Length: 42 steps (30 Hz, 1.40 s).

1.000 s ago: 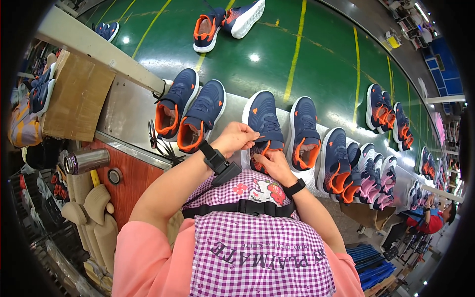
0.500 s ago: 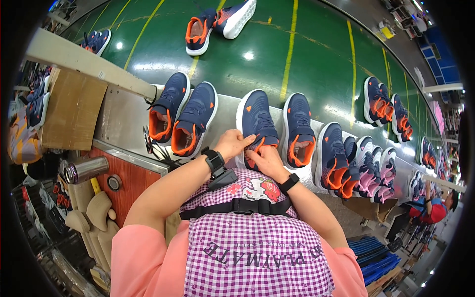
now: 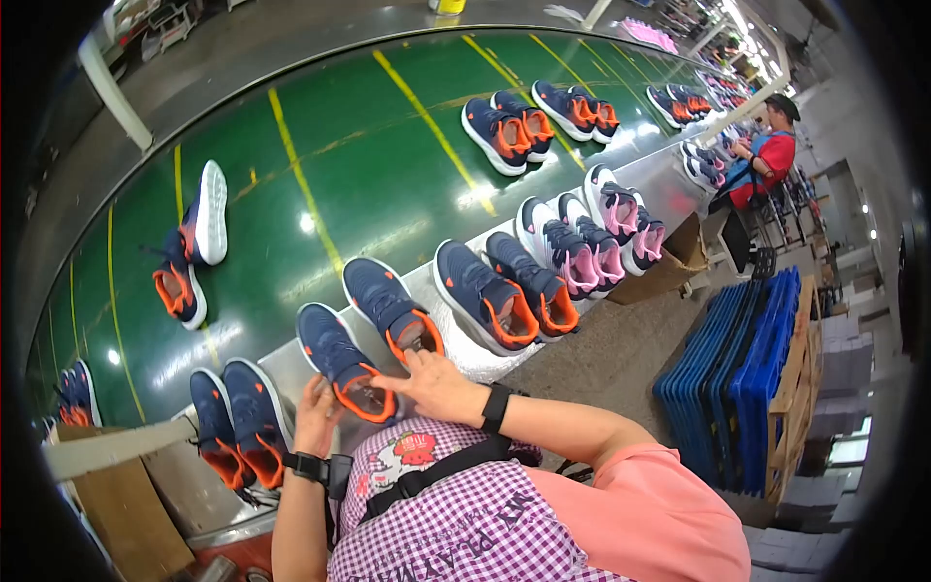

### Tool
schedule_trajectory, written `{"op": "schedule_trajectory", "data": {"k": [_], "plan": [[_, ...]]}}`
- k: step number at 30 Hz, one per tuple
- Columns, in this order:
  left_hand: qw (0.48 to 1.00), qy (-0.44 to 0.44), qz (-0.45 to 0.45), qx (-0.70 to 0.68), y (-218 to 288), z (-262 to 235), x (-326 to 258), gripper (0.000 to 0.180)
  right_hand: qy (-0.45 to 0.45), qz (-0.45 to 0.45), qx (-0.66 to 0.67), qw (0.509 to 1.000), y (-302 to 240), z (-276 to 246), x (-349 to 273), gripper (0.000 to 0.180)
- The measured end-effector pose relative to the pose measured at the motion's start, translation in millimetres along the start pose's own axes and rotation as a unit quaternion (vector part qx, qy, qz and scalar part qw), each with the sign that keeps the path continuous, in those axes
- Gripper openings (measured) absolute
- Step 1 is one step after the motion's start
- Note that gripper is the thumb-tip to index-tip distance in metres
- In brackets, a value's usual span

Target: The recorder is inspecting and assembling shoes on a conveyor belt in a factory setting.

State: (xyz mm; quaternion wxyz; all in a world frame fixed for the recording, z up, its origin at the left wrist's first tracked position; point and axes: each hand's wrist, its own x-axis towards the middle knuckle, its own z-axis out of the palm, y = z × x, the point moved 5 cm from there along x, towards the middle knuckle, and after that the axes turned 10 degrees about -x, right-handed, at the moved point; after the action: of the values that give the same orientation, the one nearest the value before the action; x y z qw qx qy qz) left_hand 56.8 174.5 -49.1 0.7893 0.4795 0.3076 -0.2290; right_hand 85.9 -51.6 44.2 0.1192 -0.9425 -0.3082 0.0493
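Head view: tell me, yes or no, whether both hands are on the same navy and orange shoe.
Yes: the left hand and the right hand both touch the navy and orange shoe at its heel opening.

Open brown cardboard box [image 3: 679, 260] at right end of steel bench [image 3: 669, 175], just below pink-lined shoes; flat brown cardboard carton [image 3: 121, 519] under bench's left end.
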Motion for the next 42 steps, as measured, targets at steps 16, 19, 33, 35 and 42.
{"op": "schedule_trajectory", "data": {"k": [16, 19, 33, 35, 42], "plan": [[0.839, 0.236, 0.324, 0.369, 207.7, -49.6, 40.2, 0.026, 0.043, 0.084, -0.025, 0.995, 120.9, -45.7, 129.9, 0.046], [0.843, 0.213, 0.316, 0.38, 247.1, -61.2, 73.7, 0.022, 0.104, 0.09, -0.139, 0.981, 157.6, -61.9, 153.3, 0.051], [0.791, 0.243, 0.362, 0.43, 294.2, -56.7, 202.9, 0.05, -0.147, 0.033, 0.29, 0.945, -18.8, -6.3, 79.8, 0.016], [0.73, 0.286, 0.292, 0.548, 288.6, -13.3, 169.8, 0.047, -0.147, 0.01, 0.272, 0.951, -18.1, 0.4, 77.5, 0.016], [0.574, 0.298, 0.336, 0.684, 252.1, -41.6, 97.1, 0.057, -0.091, -0.031, 0.195, 0.976, -17.0, -10.7, 84.9, 0.019]]}}
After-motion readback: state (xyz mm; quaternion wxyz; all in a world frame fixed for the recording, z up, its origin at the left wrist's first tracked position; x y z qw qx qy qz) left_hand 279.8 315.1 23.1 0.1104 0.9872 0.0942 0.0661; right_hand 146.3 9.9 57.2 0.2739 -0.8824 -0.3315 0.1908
